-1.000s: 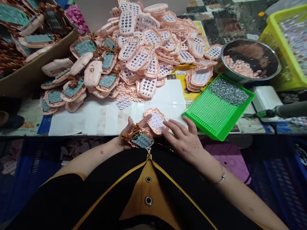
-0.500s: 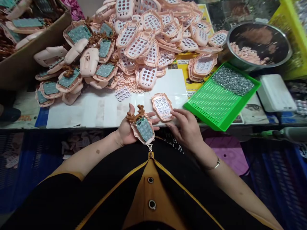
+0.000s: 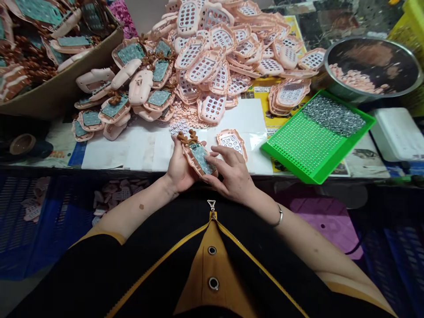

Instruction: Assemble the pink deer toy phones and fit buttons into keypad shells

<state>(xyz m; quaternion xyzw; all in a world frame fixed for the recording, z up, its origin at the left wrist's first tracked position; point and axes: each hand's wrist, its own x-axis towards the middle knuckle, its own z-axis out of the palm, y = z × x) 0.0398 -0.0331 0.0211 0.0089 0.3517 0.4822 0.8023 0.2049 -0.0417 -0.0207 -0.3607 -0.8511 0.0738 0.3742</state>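
My left hand (image 3: 180,172) cradles a pink toy phone half (image 3: 198,155) from the left, above the table's front edge. Brown antlers stick up from its top, and a blue-green board or membrane fills its inside. My right hand (image 3: 236,179) is closed over the lower right of this half, fingers on the board and thumb at its bottom edge. Just behind the right fingers lies a pink front shell (image 3: 243,145) with a white keypad in it, partly hidden by that hand. A small white keypad sheet (image 3: 179,126) lies behind the antlers.
Pink front shells (image 3: 212,66) are heaped at the back. Antlered halves (image 3: 115,106) pile up at left beside a full cardboard box (image 3: 62,81). At right are a green tray (image 3: 291,143) of screws, a metal bowl (image 3: 374,92) of pink pieces and a white box (image 3: 395,132).
My right hand has left the front shell on the table and moved left onto the toy phone half. That half has risen slightly in my left hand. The view has shifted a little left.
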